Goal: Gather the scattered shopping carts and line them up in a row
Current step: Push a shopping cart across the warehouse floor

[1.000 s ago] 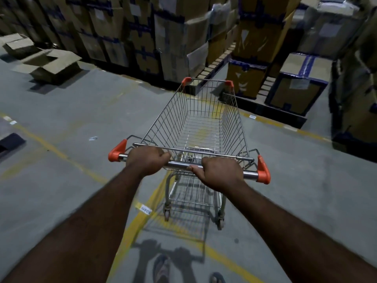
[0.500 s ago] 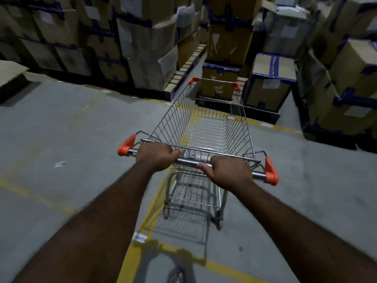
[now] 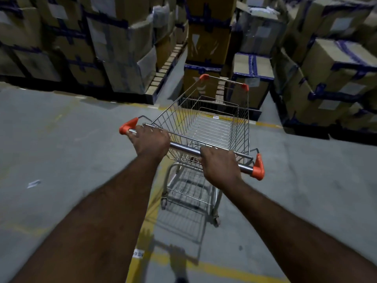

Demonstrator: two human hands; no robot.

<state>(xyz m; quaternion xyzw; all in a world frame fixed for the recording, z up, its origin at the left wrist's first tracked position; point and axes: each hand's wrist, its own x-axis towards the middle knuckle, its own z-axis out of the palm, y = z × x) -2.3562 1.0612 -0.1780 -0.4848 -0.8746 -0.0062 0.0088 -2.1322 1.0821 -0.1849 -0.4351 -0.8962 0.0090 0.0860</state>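
Note:
One empty wire shopping cart [image 3: 212,127] with orange corner caps stands on the grey floor in front of me, its nose angled to the right toward stacked boxes. My left hand [image 3: 150,140] grips the left part of the cart's metal handle bar [image 3: 184,149], close to the orange end cap. My right hand [image 3: 221,165] grips the bar's right part, a little short of the other orange cap. No other cart is in view.
Taped cardboard boxes on pallets [image 3: 114,50] wall the far side, with more stacks at right [image 3: 330,78] and low boxes [image 3: 251,78] just beyond the cart's nose. A narrow gap [image 3: 173,64] runs between stacks. Yellow floor lines [image 3: 142,237] cross underfoot.
The cart has rolled forward and swung to the right, nearer the boxes. Both hands have kept their grip on the handle; the left hand has slid toward the left end cap.

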